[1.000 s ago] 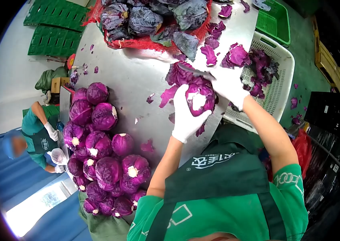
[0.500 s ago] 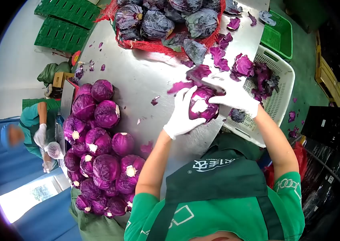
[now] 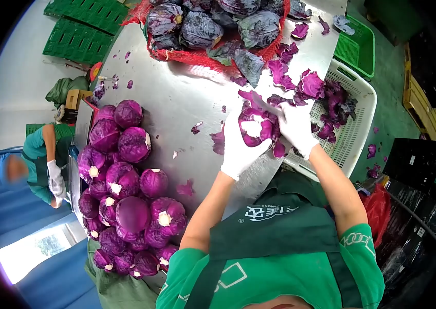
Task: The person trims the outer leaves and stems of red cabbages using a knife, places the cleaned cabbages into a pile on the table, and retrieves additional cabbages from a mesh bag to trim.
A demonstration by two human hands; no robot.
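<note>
A red cabbage (image 3: 251, 139) with a pale cut base facing up is cradled in my white-gloved left hand (image 3: 239, 149), whose fingers wrap its left side and thumb lies along its near side. My gloved right hand (image 3: 296, 127) grips a knife (image 3: 266, 106), its blade pointing up and left just above the cabbage's far edge. Loosened purple leaves hang around the cabbage's right side. The knife handle is mostly hidden inside my right hand.
Trimmed red cabbages (image 3: 134, 213) pile on the left of the metal table (image 3: 176, 103). Untrimmed cabbages fill a red mesh bag (image 3: 197, 61) at the far side. A white crate (image 3: 366, 103) holding leaves and a green crate (image 3: 362, 49) stand right. A co-worker (image 3: 43, 159) is at far left.
The knife blade now shows clearly above the cabbage, and my right hand has shifted slightly toward me. Leaves on the cabbage's right side have come loose. The co-worker's hands have moved.
</note>
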